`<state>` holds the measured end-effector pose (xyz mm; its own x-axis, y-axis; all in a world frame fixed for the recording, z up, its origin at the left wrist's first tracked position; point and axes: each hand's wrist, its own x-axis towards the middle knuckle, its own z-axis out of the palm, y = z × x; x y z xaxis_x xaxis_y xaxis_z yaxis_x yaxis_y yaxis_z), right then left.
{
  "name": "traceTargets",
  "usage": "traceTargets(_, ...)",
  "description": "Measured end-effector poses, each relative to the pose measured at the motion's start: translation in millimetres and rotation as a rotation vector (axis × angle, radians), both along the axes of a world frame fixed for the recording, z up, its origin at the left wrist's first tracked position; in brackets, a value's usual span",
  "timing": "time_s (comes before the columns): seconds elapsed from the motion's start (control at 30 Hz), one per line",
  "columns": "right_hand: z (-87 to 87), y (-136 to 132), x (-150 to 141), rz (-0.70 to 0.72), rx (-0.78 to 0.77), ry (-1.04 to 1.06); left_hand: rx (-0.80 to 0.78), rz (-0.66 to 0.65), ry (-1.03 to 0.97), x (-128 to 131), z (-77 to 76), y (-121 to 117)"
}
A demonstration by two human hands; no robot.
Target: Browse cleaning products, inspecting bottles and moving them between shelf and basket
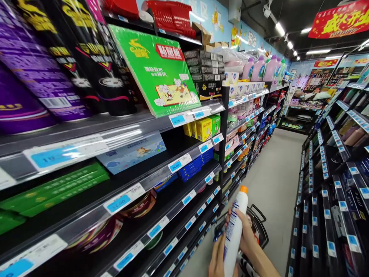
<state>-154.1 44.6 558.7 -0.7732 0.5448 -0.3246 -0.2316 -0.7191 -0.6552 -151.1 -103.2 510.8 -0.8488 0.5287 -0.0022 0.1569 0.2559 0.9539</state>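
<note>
Both my hands grip a tall white aerosol can [234,234] with an orange cap, at the lower middle of the head view. It is tilted, its cap pointing up and away from me, and small dark print runs along its left side. My right hand [245,231] is wrapped round it from the right, thumb across the front below the cap. Lower down, my left hand [217,252] closes on its left side. Behind and below the can stands a black shopping basket [263,231]; its contents are mostly hidden by my hands.
A long shelf unit [201,111] with price tags runs along my left. It bears a green boxed pack [161,73], black and purple spray cans [95,57] and yellow boxes [204,129]. More shelving [325,192] lines the right. Grey aisle floor [276,165] stretches ahead.
</note>
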Motion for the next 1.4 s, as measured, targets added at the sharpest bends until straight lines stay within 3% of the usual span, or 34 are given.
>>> traceTargets(0.13, 1.3, 2, 4, 0.036, 0.105, -0.097, 0.117, -0.004, -0.097, 0, -9.2, -3)
traceTargets(0.33, -1.6, 15, 11, 0.262, 0.196, -0.059, 0.462, -0.122, -0.848, -8, -22.6, -19)
traceTargets(0.43, -4.4, 19, 9, 0.312, 0.169, -0.083, 0.570, -0.161, -1.085, -12, -26.3, -26)
traceTargets(0.63, -11.0, 16, 0, 0.328, 0.162, -0.162, 0.618, -0.090, -1.230, -14, -21.5, -27)
traceTargets(0.77, -16.8, 15, -2, 0.365, 0.200, -0.225, 0.598, -0.067, -1.197, -10, -23.4, -27)
traceTargets(0.87, -29.0, 15, -5, 0.319, 0.317, -0.297, 0.483, -0.045, -1.081, -8, -29.1, -25)
traceTargets(0.97, -47.5, 17, -7, 0.290, 0.477, -0.392, 0.290, -0.038, -0.723, -12, -38.6, -25)
traceTargets(1.03, -60.3, 18, -6, 0.345, 0.506, -0.455, 0.145, -0.062, -0.424, -19, -48.3, -29)
traceTargets(1.2, -89.0, 16, 7, 0.517, 0.290, -0.404, -0.072, -0.151, 0.025, -39, -81.4, -50)
traceTargets(1.4, -103.8, 29, 6, 0.647, 0.176, -0.336, -0.023, -0.187, 0.054, -50, -107.1, -67)
